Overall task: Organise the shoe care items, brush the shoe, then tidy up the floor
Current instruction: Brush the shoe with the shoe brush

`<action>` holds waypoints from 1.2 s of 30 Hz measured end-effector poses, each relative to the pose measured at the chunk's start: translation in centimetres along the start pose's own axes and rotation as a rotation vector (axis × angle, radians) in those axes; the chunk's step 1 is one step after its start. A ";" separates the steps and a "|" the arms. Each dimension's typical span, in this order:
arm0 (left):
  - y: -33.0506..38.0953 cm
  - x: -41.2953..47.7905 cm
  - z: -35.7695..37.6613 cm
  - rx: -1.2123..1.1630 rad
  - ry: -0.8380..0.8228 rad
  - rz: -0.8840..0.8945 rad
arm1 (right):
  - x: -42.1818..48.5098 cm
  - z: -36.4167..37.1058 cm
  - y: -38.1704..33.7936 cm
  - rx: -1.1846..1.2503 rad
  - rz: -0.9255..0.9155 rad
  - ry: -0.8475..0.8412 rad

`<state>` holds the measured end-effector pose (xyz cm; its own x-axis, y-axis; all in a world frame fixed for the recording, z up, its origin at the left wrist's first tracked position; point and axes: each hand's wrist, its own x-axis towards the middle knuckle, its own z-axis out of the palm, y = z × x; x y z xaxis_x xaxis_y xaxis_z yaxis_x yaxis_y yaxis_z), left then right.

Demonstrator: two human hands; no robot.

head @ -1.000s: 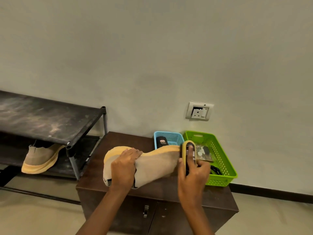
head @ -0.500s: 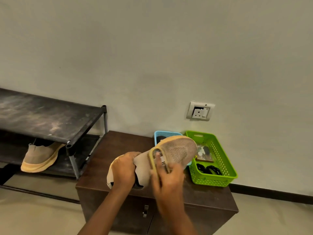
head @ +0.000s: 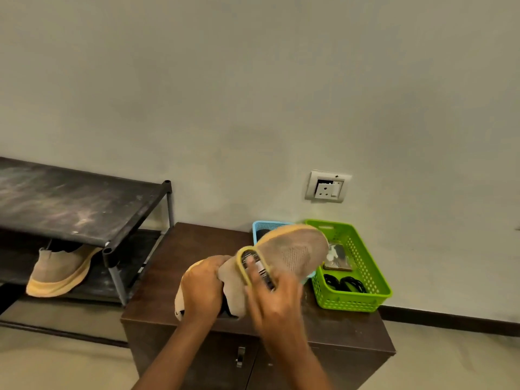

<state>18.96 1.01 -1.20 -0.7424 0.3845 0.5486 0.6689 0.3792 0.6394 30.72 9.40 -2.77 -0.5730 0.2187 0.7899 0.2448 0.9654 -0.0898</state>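
Note:
My left hand [head: 204, 288] grips the heel end of a beige knit shoe [head: 292, 253] with a yellow sole, held above the dark brown cabinet [head: 180, 249] with its toe raised toward the baskets. My right hand [head: 277, 298] holds a yellow-rimmed brush [head: 254, 267] against the shoe's upper, near its middle. The hand is blurred by motion. Behind the toe stand a small blue basket [head: 260, 226] and a green basket [head: 363, 266] holding black coiled laces and small packets.
A black two-tier shoe rack [head: 84, 206] stands to the left, with the matching beige shoe [head: 60, 270] on its lower shelf. A wall socket [head: 327, 187] sits above the baskets. Beige floor [head: 56, 361] lies around the cabinet.
The shoe's toe has tipped up toward the baskets. My right hand with the brush has moved from the toe end back along the upper toward the middle.

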 end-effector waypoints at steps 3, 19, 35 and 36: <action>0.2 0.1 0.0 -0.019 -0.004 -0.035 | 1.3 -1.3 3.6 -0.011 0.259 0.133; -1.2 0.0 0.9 -0.026 -0.044 -0.011 | 0.4 -0.1 0.0 -0.031 0.116 0.063; -2.4 1.1 -0.9 0.248 0.078 0.423 | 1.3 0.0 1.4 0.140 0.355 0.002; -2.4 1.1 -1.0 0.258 0.076 0.439 | 1.5 -0.1 3.0 0.136 0.482 0.049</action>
<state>16.49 -0.36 -1.61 -0.3833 0.4954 0.7795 0.8988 0.3945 0.1912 30.69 12.60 -1.82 -0.3815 0.6407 0.6663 0.3666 0.7666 -0.5272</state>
